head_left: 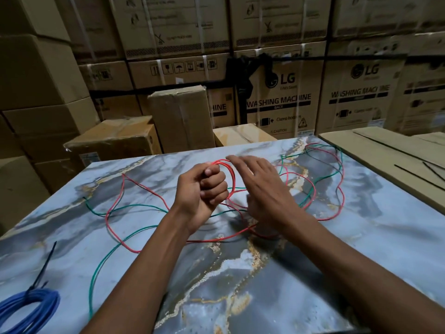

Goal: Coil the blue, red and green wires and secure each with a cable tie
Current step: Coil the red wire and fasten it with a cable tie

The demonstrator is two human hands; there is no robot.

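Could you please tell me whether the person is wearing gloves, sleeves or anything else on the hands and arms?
Nothing is worn. The left hand and right hand are bare, without gloves, and no rings, watch or bands are visible. Both forearms are bare too, with no sleeve visible up to the picture's bottom edge.

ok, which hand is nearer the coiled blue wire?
Left. The left hand grips red wire loops mid-table, up and right of the blue coil at the near-left corner. The right hand sits farther right, fingers straight.
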